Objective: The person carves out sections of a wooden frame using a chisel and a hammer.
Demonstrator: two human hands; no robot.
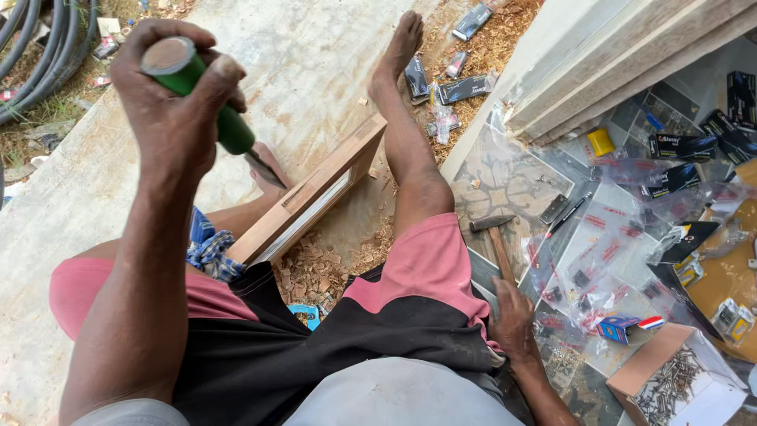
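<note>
My left hand (169, 106) is raised near the camera and closed around the green handle of a chisel (213, 106), whose metal blade points down toward a wooden frame (315, 193). The frame rests tilted between my legs on the concrete. My right hand (512, 319) is low at my right side, gripping the wooden handle of a hammer (495, 237) that lies on a plastic-covered patterned panel. Wood chips (315, 272) are piled below the frame.
Plastic bags of hardware (599, 268), dark small boxes (678, 146) and a cardboard box of screws (670, 386) crowd the right. Wooden planks (623, 55) lean at the upper right. Black hoses (39, 47) lie at the upper left. My bare right foot (398, 47) stretches forward.
</note>
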